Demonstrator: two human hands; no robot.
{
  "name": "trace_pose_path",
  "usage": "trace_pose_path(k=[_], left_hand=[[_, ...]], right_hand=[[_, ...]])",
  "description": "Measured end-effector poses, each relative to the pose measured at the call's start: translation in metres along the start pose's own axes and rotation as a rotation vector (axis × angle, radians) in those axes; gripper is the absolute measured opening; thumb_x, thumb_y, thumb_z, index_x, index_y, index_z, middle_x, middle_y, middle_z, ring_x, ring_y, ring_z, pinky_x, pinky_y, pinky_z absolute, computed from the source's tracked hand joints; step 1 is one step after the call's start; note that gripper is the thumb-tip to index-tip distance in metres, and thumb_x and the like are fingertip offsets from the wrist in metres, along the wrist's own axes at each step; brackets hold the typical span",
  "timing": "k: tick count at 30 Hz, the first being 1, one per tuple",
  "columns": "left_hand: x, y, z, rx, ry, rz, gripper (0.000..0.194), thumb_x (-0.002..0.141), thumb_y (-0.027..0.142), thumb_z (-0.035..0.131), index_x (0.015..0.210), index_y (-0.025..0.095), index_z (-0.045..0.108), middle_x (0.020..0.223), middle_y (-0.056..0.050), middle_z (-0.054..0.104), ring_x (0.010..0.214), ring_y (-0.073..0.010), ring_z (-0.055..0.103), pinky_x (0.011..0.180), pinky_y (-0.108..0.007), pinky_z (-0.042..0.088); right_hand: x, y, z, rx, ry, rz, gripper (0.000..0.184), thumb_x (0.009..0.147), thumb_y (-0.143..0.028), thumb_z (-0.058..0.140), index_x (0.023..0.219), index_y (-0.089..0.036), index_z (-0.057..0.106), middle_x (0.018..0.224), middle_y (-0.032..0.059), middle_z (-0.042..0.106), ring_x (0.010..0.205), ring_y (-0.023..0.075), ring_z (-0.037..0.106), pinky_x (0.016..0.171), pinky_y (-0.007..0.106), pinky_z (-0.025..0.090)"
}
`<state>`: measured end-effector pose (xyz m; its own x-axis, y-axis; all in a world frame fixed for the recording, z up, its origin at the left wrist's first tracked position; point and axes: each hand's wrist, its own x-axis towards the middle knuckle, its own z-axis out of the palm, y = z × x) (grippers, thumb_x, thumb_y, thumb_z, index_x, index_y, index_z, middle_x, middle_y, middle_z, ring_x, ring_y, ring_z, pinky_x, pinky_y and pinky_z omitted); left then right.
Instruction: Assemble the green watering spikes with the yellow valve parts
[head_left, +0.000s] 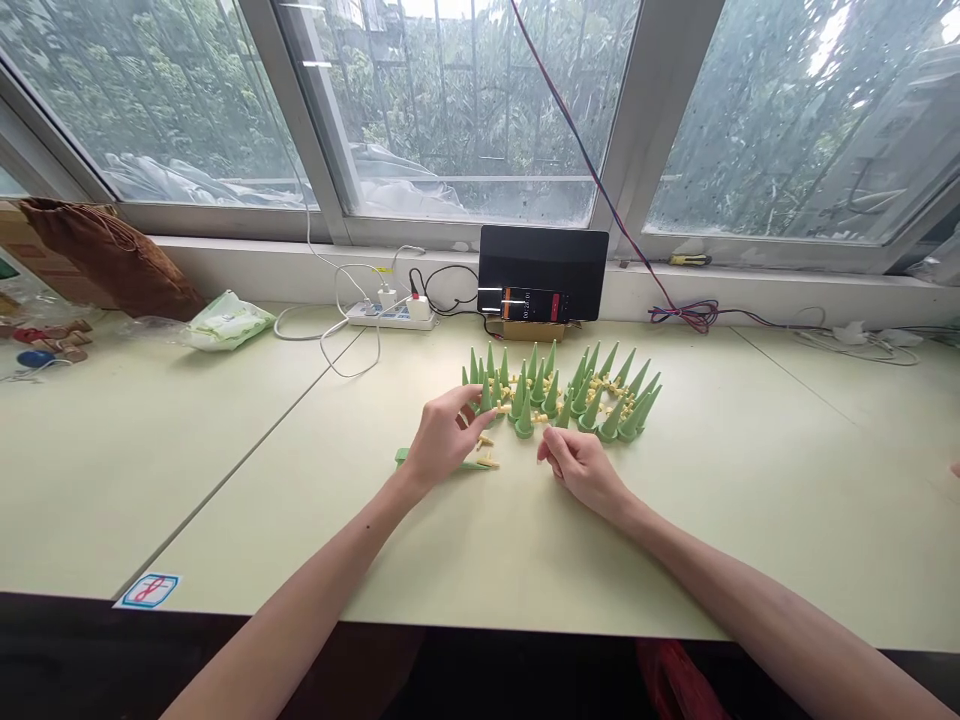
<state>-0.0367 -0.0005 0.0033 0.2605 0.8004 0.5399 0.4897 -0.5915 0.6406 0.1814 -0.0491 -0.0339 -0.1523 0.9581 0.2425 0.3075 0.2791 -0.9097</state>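
Pinching green cone (486,394), tip above left hand's (448,428) grip; right hand (579,464) curled closed, contents hidden. Probably light, stiff, smooth; best gripped low.

Pale green tabletop (262,530), crossed by a dark seam at left and a fainter one at far right. In the middle, clustered green cones (552,395), mostly upright, with small yellow pieces (616,386) among them; slightly nearer and left, a toppled green cone (403,458). Along the far side, a white power strip (391,317) and a looping white cable (378,362). At far left, a soft white-and-green pack (229,322); at far right, a pale cable coil (874,347). At the near left edge, a sticker (151,590).
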Motion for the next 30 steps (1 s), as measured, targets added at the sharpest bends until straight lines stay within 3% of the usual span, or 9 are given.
trace_pose_path(k=[9,30], left_hand=[[-0.001,-0.016,0.006,0.121,-0.067,-0.015,0.021,0.091,0.033,0.061,0.076,0.018,0.058,0.075,-0.003,0.061,0.07,-0.0169,0.062,0.06,-0.028,0.053],[-0.002,-0.011,0.015,0.201,-0.093,-0.02,0.021,0.092,0.025,0.058,0.073,0.019,0.054,0.067,0.0,0.061,0.058,-0.015,0.054,0.059,-0.028,0.044]], right_hand=[[0.0,-0.003,0.001,-0.093,-0.047,-0.063,0.057,0.1,-0.058,0.037,0.066,-0.018,0.058,0.048,-0.004,0.037,0.045,0.0112,0.034,0.048,0.025,0.027],[-0.001,-0.004,0.0,-0.114,-0.063,-0.066,0.056,0.101,-0.056,0.037,0.065,-0.018,0.058,0.049,-0.0039,0.039,0.045,0.0111,0.036,0.05,0.026,0.029]])
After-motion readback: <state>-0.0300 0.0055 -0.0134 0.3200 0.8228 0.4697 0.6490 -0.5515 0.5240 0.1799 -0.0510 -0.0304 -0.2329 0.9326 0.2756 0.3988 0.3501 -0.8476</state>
